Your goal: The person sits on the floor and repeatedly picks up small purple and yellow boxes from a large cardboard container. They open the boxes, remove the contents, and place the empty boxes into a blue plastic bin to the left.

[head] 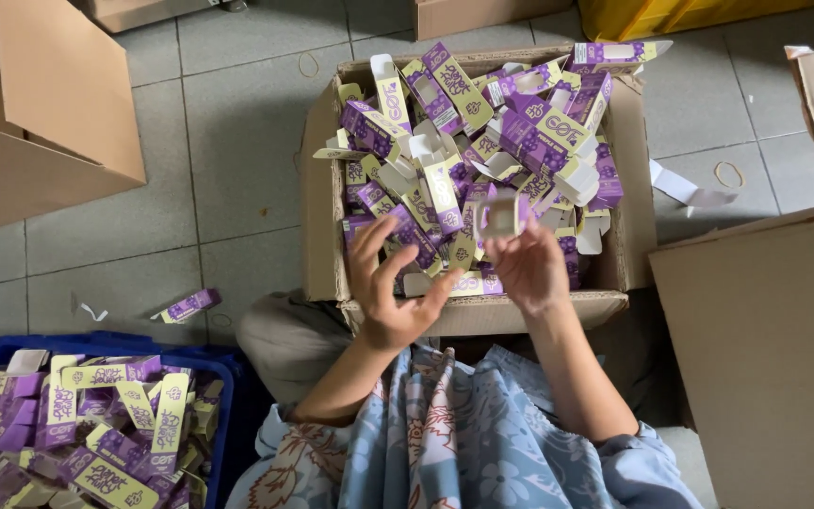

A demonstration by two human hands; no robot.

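My right hand (528, 269) holds up a small purple and yellow folded carton (498, 215), its open white end facing me. My left hand (393, 287) hovers beside it with fingers spread, holding nothing. Both hands are over the near edge of an open cardboard box (322, 207) filled with several more of the same small cartons (482, 132), most unfolded with flaps open.
A blue crate (223, 396) at lower left holds several flat purple and yellow cartons. One loose carton (188, 305) lies on the grey tiled floor. Large cardboard boxes stand at upper left (40, 123) and right (765, 330). Rubber bands (729, 173) lie on the tiles.
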